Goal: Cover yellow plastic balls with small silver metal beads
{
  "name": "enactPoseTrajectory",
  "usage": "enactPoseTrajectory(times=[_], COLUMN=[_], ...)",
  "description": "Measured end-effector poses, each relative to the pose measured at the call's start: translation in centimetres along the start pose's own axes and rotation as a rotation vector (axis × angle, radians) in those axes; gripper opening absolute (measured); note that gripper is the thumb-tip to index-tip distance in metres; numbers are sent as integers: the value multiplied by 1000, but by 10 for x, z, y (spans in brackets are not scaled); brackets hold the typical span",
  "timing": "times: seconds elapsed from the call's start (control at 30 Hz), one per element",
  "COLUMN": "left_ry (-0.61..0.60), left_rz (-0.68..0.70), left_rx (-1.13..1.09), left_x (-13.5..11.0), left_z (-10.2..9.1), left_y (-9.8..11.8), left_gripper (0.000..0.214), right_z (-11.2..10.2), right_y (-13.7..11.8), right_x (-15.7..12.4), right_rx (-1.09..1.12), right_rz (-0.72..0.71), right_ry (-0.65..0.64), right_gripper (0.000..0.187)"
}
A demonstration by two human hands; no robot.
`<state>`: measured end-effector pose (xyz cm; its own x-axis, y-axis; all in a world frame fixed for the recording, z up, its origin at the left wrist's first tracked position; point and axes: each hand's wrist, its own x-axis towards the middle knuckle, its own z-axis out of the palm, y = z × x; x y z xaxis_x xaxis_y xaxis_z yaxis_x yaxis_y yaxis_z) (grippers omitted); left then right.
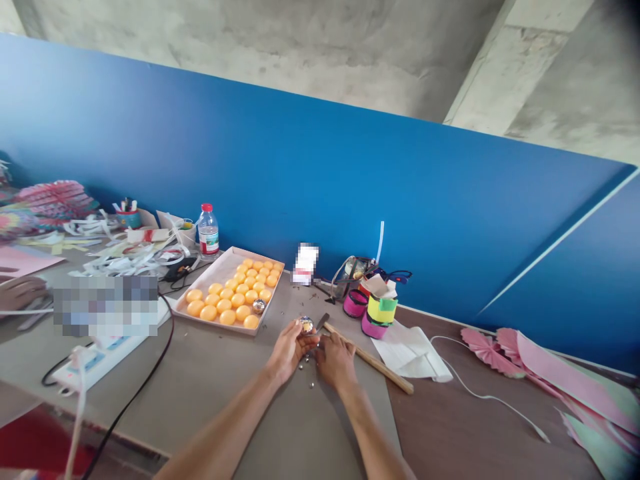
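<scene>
My left hand (289,348) is closed around a small shiny silver ball (306,325), held just above the table. My right hand (335,360) sits close beside it, fingers curled at the ball; what it pinches is too small to make out. Tiny silver bits (311,373) lie on the table below the hands. A wooden stick with a metal head (367,357), like a small hammer, lies just right of my right hand. A cardboard tray (220,265) of several orange balls (227,301) and one silver ball (259,306) stands to the left.
Coloured tape rolls (375,313), scissors (395,275), white cloth (413,353) and pink paper fans (530,367) lie to the right. A water bottle (208,230), paper strips, a power strip (95,357) with black cable and another person's hand (20,292) are on the left. A blue wall (320,180) backs the table.
</scene>
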<state>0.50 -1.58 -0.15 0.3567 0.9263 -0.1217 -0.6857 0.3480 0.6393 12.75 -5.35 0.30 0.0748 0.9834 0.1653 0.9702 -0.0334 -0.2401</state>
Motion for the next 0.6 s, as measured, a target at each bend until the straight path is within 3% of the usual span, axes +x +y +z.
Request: enactPoseTrajectory(times=[0.2, 0.37, 0.5, 0.6], left_ry=[-9, -35, -45, -30], left_rz=[-5, 0, 10, 13], left_rx=[14, 14, 9, 38], left_x=[-1, -3, -2, -2], left_z=[2, 2, 2, 1], left_y=[0, 3, 3, 3], left_gripper=[16, 18, 18, 20], right_z=[1, 1, 3, 3], right_y=[2, 3, 4, 3], right_x=[3, 4, 6, 8], right_rx=[40, 153, 410, 693], right_rz=[5, 22, 35, 21], right_ry=[-43, 55, 178, 201], right_gripper=[24, 20, 18, 15])
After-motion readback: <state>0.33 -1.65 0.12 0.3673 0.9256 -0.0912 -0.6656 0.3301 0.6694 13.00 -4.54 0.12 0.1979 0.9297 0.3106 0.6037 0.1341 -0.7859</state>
